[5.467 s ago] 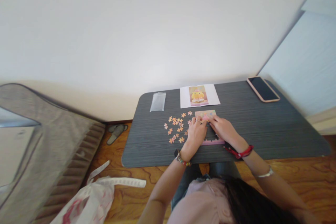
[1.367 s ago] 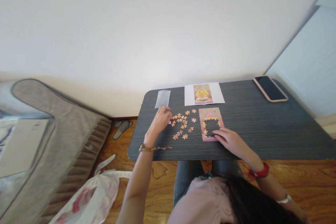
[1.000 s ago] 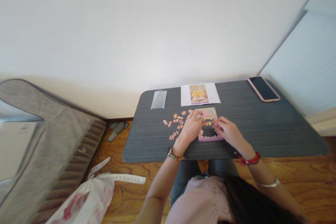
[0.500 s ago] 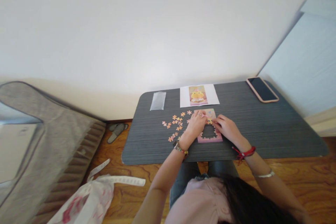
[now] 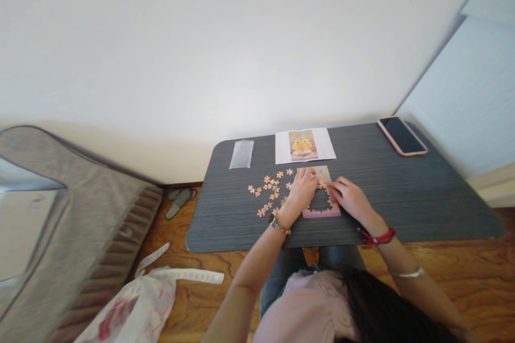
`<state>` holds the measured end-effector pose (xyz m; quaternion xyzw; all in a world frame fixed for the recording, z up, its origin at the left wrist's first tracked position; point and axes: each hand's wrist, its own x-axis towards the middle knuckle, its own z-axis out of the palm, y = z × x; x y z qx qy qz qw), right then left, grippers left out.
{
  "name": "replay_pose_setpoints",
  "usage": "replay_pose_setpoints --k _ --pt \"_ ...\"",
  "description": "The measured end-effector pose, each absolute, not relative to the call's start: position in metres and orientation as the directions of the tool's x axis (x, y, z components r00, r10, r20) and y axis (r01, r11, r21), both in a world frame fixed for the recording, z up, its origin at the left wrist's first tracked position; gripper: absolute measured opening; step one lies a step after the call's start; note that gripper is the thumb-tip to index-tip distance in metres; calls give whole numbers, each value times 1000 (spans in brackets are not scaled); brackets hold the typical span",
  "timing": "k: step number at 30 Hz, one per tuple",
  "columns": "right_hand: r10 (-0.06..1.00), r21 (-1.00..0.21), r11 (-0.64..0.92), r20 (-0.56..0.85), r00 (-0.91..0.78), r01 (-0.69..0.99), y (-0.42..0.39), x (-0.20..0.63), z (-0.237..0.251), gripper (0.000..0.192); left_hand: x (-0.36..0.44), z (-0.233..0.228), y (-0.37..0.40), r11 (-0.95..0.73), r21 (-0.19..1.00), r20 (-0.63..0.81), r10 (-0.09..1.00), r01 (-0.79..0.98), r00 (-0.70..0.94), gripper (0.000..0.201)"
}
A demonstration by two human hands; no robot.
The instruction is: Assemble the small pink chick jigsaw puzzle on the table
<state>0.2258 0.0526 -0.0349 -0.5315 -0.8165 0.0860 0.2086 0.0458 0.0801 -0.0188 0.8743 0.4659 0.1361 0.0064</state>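
No words, numbers or brand marks can be read anywhere here. The sheet [image 5: 304,146] at the far edge of the table [image 5: 402,193] carries only a printed picture of a yellow figure, no lettering that shows. The phone [image 5: 401,136] lies with a dark, blank screen. The clear bag [image 5: 241,154] bears no label.

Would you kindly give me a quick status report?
Both hands, left and right, on the puzzle. Centre gap unfilled. Loose pieces lie left; nothing obstructing.
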Motion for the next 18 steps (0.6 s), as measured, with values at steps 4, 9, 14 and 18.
replay_pose_setpoints --k 4,9,14,18 --pt "903 -351 421 243 -353 836 52 225 -35 27 47 -19 80 -566 136 232 816 813 529 13" --pt "909 -285 411 194 -368 866 51 222 -32 29 47 -19 82 -563 138 221 819 815 529 13" --pt "908 -207 415 151 -391 886 49 219 -28 30 48 -20 83 -561 147 222 821 815 526 13" --pt "913 -185 403 142 -382 896 49 219 -27 30 48 -20 83 -565 158 226 819 810 527 12"
